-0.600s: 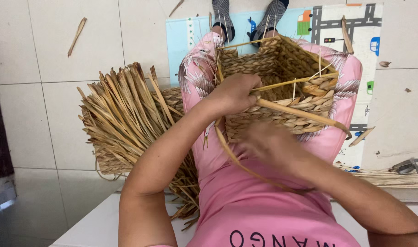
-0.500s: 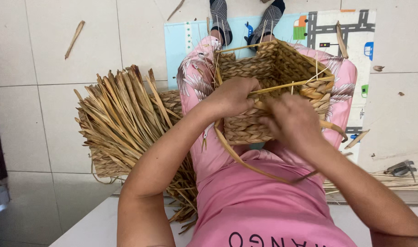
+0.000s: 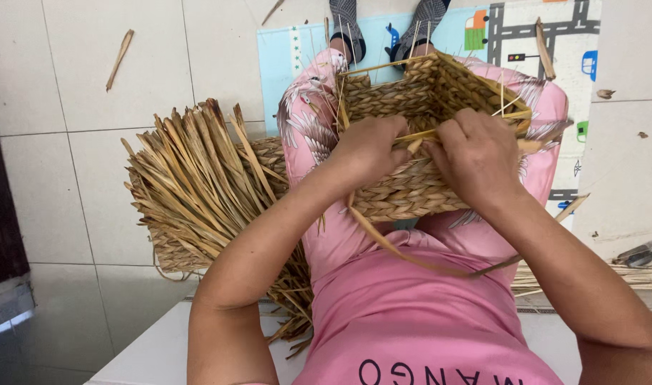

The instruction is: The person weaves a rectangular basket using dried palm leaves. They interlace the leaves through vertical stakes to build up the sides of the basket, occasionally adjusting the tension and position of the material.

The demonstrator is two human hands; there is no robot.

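the rectangular tan woven-straw basket (image 3: 418, 142) rested on the person's lap. the right hand (image 3: 475, 153) had moved up to the near rim beside the left hand (image 3: 368, 150); both sets of fingers were clamped on a flat pale straw strand (image 3: 418, 135), tightening the weave.

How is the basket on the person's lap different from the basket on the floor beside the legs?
The lap basket shows tight braided walls and a trimmed rim; the floor basket bristles with long loose straw ends. Both hands, left hand and right hand, grip the lap basket; the floor basket lies untouched. Both are woven from the same tan straw.
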